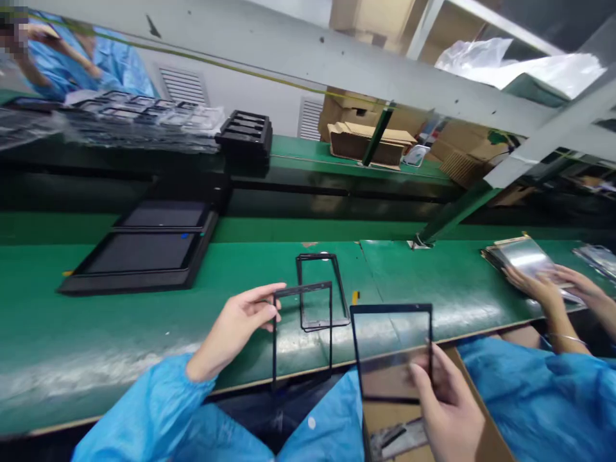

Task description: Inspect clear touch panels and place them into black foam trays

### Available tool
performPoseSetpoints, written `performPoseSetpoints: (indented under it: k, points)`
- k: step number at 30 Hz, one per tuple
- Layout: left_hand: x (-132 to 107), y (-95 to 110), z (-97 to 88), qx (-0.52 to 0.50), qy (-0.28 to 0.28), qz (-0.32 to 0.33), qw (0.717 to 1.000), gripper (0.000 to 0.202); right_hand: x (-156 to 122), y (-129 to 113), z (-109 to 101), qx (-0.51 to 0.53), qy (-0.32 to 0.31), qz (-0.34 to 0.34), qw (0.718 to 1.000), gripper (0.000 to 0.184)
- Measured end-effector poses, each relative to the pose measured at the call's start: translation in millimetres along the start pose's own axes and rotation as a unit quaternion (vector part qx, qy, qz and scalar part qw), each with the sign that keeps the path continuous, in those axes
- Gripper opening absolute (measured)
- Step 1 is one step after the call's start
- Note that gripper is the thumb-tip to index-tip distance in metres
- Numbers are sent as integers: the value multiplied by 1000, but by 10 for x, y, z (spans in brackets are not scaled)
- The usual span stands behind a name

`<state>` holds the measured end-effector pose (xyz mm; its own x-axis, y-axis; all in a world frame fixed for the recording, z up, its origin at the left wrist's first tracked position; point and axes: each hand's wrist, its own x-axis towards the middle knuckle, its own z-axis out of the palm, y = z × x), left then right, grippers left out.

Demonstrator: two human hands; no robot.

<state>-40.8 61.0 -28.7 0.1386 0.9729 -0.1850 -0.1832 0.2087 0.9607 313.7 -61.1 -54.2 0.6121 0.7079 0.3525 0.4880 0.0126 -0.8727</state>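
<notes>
Pinched at its upper left corner, a thin black tablet frame hangs upright from my left hand; its middle is open. My right hand grips the right edge of a clear glass panel with a black border, thumb on the near face. The panel is held upright beside the frame, with a gap between them. Behind, several similar black frames lie stacked on the green workbench. A small yellow piece rests near them.
At left, a black tray holds two dark tablet screens. Stacked black trays and plastic-wrapped parts fill the shelf. A green post rises at right. Below is a cardboard box; a co-worker's hands hold screens.
</notes>
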Motion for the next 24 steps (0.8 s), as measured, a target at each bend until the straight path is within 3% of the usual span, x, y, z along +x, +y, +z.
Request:
performPoseSetpoints:
  k: [1,3,6,11,19,24]
  points:
    - [-37,6,46,-6,-11,1,1000,44,-96,-117,122,67,-57,71,994,49]
    - [-102,10,119,-21,-27,8,999,43,-298,-293,375,175,-102,163,966,56]
    - [-174,10,173,-36,-37,17,999,40,-555,-407,666,248,-118,224,935,55]
    - [-244,32,192,-28,-29,18,999,39,-729,-394,817,277,-145,227,922,48]
    - [-301,27,210,2,-24,37,999,34,-735,-335,797,263,-158,224,925,45]
    - [-338,-11,217,-10,-31,28,999,35,-734,-355,779,259,-163,235,923,53]
